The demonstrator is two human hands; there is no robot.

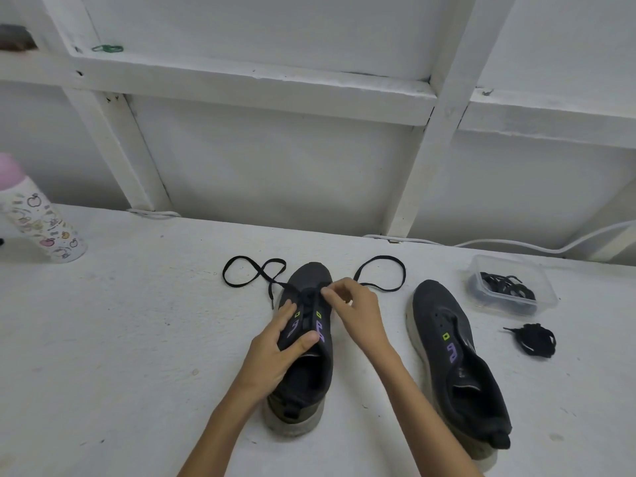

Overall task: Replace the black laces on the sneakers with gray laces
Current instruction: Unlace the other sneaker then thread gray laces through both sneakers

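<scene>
Black flat lace [382, 257] runs through the lowest eyelets only of the dark grey mesh sneaker with a pale sole [311, 370]. This sneaker stands upright at the centre of the white tabletop [137, 321], toe pointing away from the person. Both free ends of the flat lace lie in loose loops on the tabletop, one on each side of the toe.

State of the hands:
- Left hand [275, 342]: grips the sneaker at mid-length, with the fingers on the left side of the upper and the thumb laid across the tongue.
- Right hand [358, 315]: fingers curled, fingertips pinching the flat lace at the front end of the eyelet row.

A second dark grey mesh sneaker [454, 356] stands to the right, apart from both hands, toe also pointing away, its eyelets bare. Beyond and to the right of its toe sits a clear rectangular plastic container [550, 297] holding a tangle of dark laces; their exact colour cannot be told. Near the container, on the side towards the person, a bundled black lace [537, 340] lies on the tabletop.

At the far left edge stands a white bottle with fruit prints and a pink cap [41, 228]. A white cable [516, 244] runs along the rear edge of the tabletop.
</scene>
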